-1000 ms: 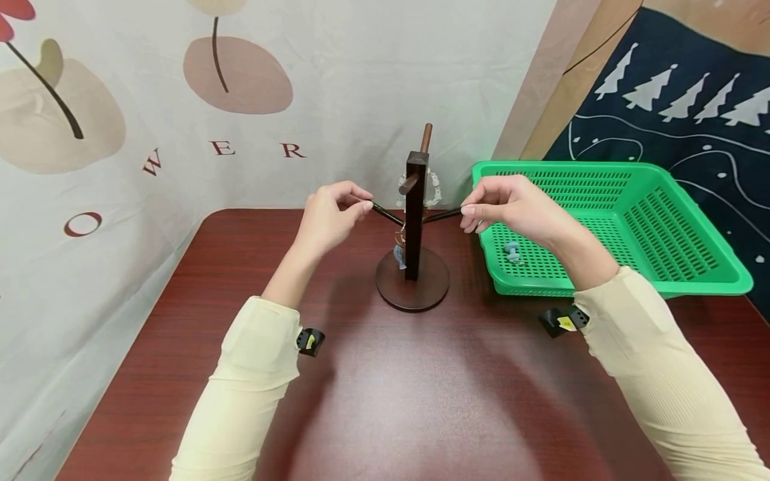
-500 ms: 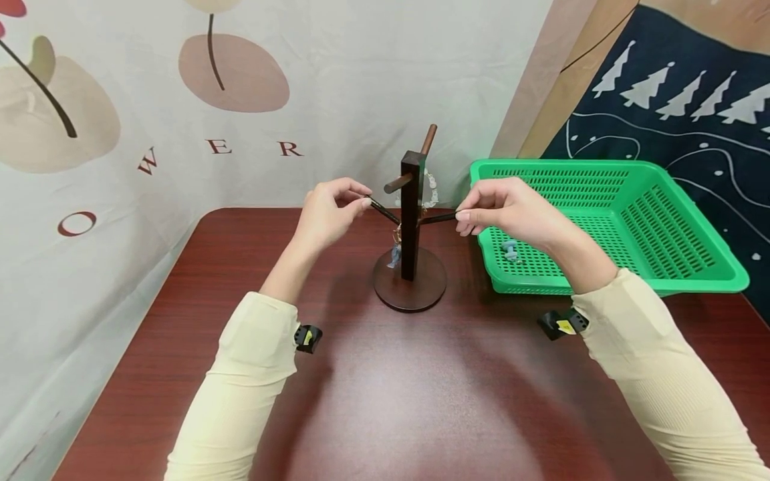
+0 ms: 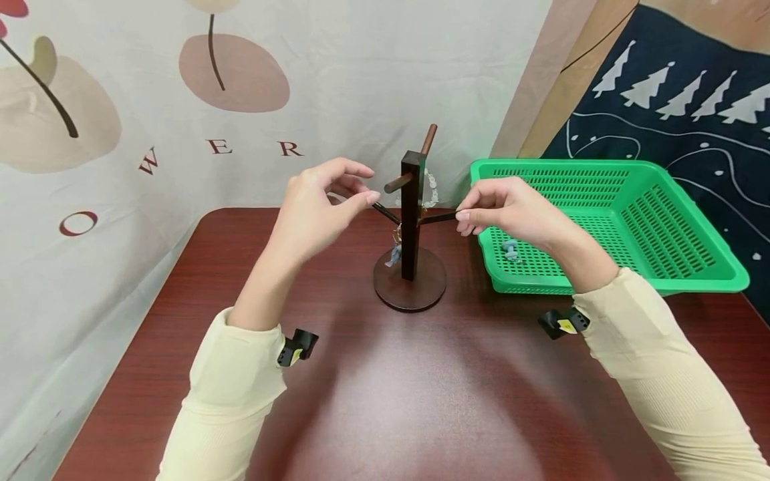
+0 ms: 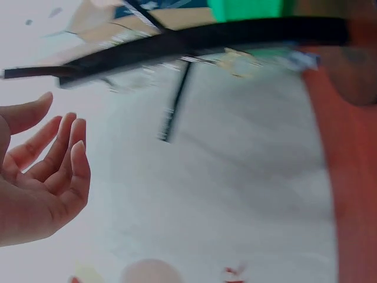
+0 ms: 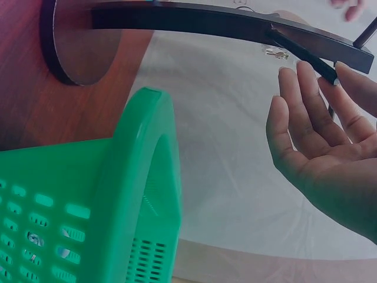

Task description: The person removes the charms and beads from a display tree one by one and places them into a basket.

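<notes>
Bright in the head view, with whitish glare on the table (image 3: pixel 385 414) and soft shadows between the sleeves (image 3: pixel 222 401). Motion-blurred in the left wrist view along the stand (image 4: pixel 265 33) (washed out, too, on the wall cloth (image 4: pixel 224 194)). Duller in the right wrist view, with straight edges bowed.
</notes>
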A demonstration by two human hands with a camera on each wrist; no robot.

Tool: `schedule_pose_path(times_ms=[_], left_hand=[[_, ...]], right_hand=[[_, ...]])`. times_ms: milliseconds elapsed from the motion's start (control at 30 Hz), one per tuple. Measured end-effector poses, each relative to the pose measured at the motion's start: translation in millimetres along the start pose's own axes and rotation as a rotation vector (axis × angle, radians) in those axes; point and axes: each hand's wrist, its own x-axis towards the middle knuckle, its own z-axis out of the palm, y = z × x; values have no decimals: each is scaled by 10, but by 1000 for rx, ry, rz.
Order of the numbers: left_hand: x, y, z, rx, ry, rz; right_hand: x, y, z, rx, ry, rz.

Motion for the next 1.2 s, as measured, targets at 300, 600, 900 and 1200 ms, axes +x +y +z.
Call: schedule_pose_path(times_ms=[300,600,900,1200], left_hand=[[-146,320,-24,-21,4,102],[-161,346,81,-4,86,155],[-165,365,105,39,126,183],[-153,361,56,59,122,211]], right_hand=[[6,-3,-1,-6,0,7],[0,-1,-9,-12,-12,2],[-2,1,-5,-12,-11,15],[-15,9,-38,-45,-47,35]])
